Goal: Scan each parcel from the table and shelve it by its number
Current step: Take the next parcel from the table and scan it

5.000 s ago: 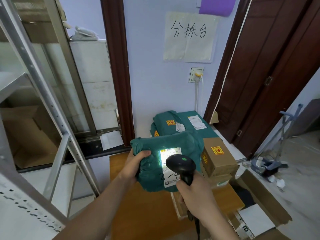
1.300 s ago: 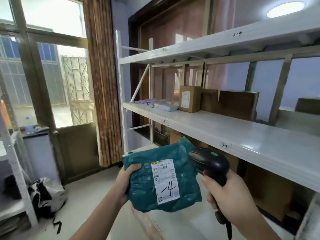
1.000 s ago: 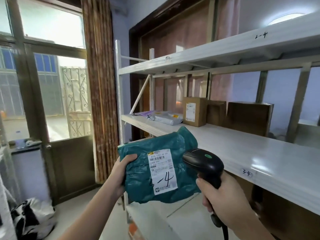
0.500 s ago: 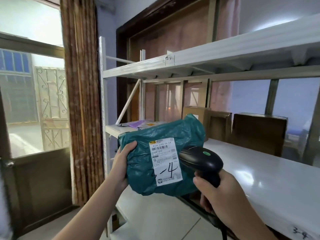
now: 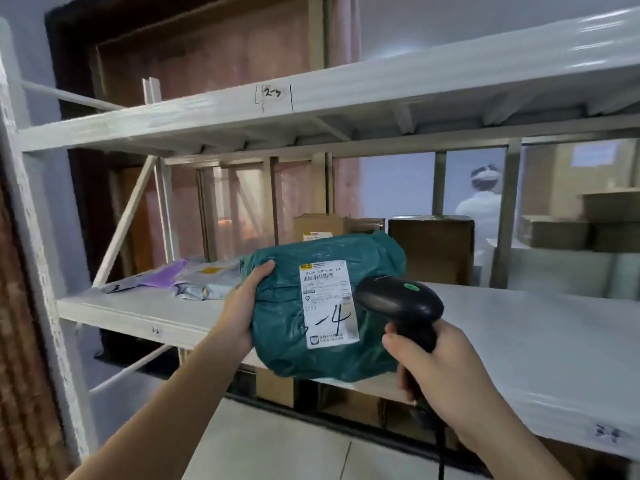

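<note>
A soft teal parcel [image 5: 287, 317] with a white label reading "-4" in black marker is held up in front of the white metal shelf [image 5: 519, 341]. My left hand [image 5: 242, 306] grips its left edge, thumb on the front. My right hand [image 5: 440, 362] grips the handle of a black barcode scanner [image 5: 401, 303], whose head sits right against the label's right side. The parcel hangs over the front edge of the middle shelf board, which carries small handwritten marks on its rim.
Flat purple and grey mailer bags [image 5: 187, 278] lie at the shelf's left end. Brown cardboard boxes [image 5: 433, 247] stand at the back, with more boxes [image 5: 588, 223] at the right. The upper shelf board [image 5: 273, 98] is marked "2-3". Boxes sit below the middle board.
I have turned from the sorting table to the shelving and come closer. The parcel and scanner stay in my hands, now raised in front of the middle shelf.
</note>
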`<state>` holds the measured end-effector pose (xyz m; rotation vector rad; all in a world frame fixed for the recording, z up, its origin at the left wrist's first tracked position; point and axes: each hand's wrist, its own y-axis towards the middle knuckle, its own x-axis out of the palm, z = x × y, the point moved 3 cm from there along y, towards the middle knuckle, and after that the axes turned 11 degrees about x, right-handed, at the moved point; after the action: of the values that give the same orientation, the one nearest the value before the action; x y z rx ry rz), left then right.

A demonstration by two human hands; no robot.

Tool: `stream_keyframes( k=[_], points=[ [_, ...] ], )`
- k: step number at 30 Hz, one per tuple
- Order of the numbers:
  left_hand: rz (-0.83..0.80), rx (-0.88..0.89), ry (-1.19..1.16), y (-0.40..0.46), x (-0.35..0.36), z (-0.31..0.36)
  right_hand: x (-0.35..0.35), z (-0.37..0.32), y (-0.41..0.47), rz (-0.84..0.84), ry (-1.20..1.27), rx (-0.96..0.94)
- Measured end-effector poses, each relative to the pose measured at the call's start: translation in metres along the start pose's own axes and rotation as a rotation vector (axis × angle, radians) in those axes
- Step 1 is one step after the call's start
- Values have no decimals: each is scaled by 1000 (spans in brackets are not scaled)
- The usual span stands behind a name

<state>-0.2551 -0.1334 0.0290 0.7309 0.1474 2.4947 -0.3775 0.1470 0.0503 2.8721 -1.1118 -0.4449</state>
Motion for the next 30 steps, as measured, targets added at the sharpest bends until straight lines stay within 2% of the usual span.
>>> stream_keyframes(
  k=[5,10,15,18,21,23,25,27,28,30],
  points=[
    [-122,-176,29,39,41,-22,-11,7,14,127,-6,52],
    [-138,-317,77,71,59,-36,-26,13,29,190,-25,76],
    [-90,-319,196,99,47,-30,-33,14,44,212,-26,73],
    [-20,-204,314,103,39,-21,-31,13,53,203,-29,48],
    [78,155,613,105,31,-13,-28,11,60,188,-29,33],
    [68,408,849,98,31,-6,-24,10,63,176,-29,31],
    [-174,516,947,86,38,-7,-20,11,66,163,-36,33],
    [-484,564,1194,75,46,-17,-16,12,68,157,-39,36],
    [-592,601,1359,73,48,-23,-15,13,68,156,-38,38],
    [-693,677,1571,71,47,-32,-13,15,68,158,-33,44]
  ],
)
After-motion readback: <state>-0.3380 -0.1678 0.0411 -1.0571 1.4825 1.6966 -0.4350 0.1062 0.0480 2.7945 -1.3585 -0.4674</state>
